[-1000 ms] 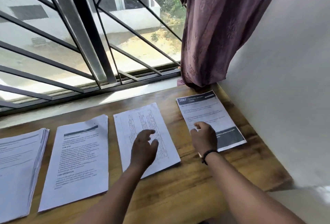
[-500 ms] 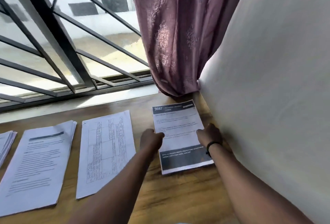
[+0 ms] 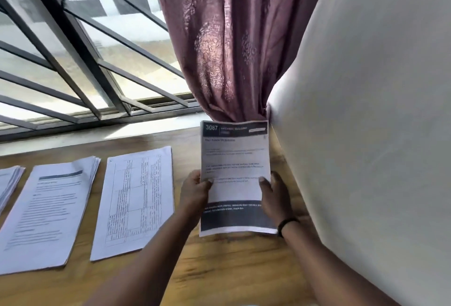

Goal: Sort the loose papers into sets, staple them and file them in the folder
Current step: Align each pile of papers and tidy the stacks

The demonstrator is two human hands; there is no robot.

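Paper set headed 3087 (image 3: 235, 159) gripped at left edge by left hand (image 3: 195, 192), at right edge by right hand (image 3: 274, 195), thumbs on front. Set raised off desk (image 3: 219, 269) beside wall; half second earlier lay flat.

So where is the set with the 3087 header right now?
In the head view the 3087 set is at right, gripped by the left hand and right hand, between the table-page stack and the wall.

Left hand (image 3: 195, 189) and right hand (image 3: 274, 194) hold paper set (image 3: 235, 159) upright.
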